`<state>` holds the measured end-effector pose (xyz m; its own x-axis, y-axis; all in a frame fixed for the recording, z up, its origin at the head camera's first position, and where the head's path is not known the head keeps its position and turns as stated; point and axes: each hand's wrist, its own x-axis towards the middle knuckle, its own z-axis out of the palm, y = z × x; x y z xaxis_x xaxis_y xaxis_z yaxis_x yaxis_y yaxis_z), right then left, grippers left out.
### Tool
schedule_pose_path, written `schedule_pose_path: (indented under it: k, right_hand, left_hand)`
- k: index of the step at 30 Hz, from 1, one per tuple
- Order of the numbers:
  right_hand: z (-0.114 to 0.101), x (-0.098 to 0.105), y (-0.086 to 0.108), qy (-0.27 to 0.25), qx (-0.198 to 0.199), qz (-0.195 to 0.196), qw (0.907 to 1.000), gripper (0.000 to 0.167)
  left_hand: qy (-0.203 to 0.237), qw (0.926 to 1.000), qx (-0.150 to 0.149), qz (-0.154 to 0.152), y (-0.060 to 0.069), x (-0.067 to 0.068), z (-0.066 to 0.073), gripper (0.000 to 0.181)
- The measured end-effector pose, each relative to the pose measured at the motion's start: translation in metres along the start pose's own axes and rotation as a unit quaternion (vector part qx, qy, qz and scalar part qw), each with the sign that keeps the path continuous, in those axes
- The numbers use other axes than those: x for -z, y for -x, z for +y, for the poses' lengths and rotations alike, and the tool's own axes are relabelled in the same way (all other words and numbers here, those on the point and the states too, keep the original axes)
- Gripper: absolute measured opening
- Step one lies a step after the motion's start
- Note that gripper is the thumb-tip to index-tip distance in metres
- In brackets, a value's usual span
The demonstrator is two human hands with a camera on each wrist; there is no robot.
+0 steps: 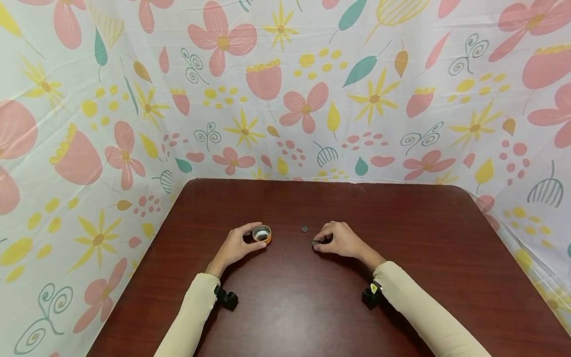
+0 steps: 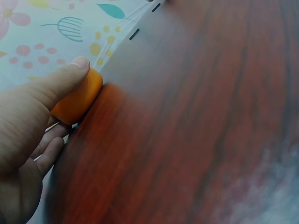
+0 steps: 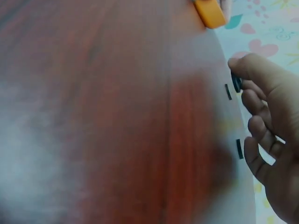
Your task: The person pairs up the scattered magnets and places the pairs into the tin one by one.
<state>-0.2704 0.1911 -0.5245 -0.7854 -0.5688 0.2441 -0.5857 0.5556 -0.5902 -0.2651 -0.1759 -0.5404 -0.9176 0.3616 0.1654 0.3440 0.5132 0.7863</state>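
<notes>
A small, dark, flat, round disc (image 3: 237,84) is clamped between the thumb and fingertips of the right hand (image 1: 340,241), just above or touching the table; I cannot tell which. A pinch seems to suit so thin a piece. A second dark disc (image 1: 305,229) lies flat beside it. The left hand (image 1: 235,246) grips a small orange, round metal tin (image 2: 83,99), thumb on the near side and fingers on the far side, probably to steady it while leaving its upward mouth uncovered. All this sits on a glossy reddish-brown wooden table (image 1: 285,282), before a white flower-printed cloth (image 1: 267,191).
</notes>
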Motion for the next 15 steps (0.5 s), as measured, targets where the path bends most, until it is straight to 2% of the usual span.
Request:
schedule_pose_path:
  k: [6,15]
  right_hand:
    - [-0.006,0.005,-0.013,-0.047,0.009,-0.006,0.9988,0.014]
    - [-0.018,0.005,-0.046,-0.094,0.006,-0.022,0.9953,0.017]
  left_hand:
    - [0.004,1.0000,0.005,0.001,0.001,0.001,-0.001,0.070]
    - [0.007,0.9999,0.008,-0.001,0.001,0.000,0.002,0.069]
